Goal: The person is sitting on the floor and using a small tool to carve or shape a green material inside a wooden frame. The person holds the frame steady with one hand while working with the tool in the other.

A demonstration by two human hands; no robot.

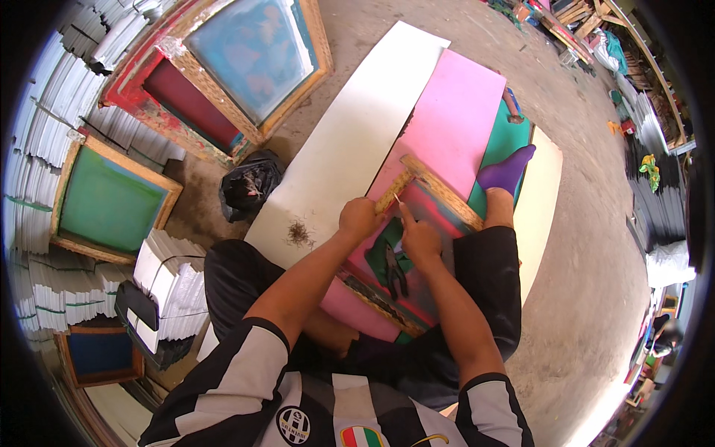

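Observation:
A wooden screen frame with pink and red mesh lies tilted across my lap and the coloured boards. My left hand is closed round the frame's left bar, close to its far corner. Just right of it, my right hand grips a thin, light-tipped tool, its point against the inner edge of that bar. Fingers cover most of the tool, so its exact kind is hidden. Dark-handled pliers rest on the mesh below my right hand. A heap of small dark bits sits left of my left hand.
Under me lie a white board, a pink board and a green one. My purple-socked foot rests at the right. A black plastic bag, more screen frames and stacked white sheets stand left.

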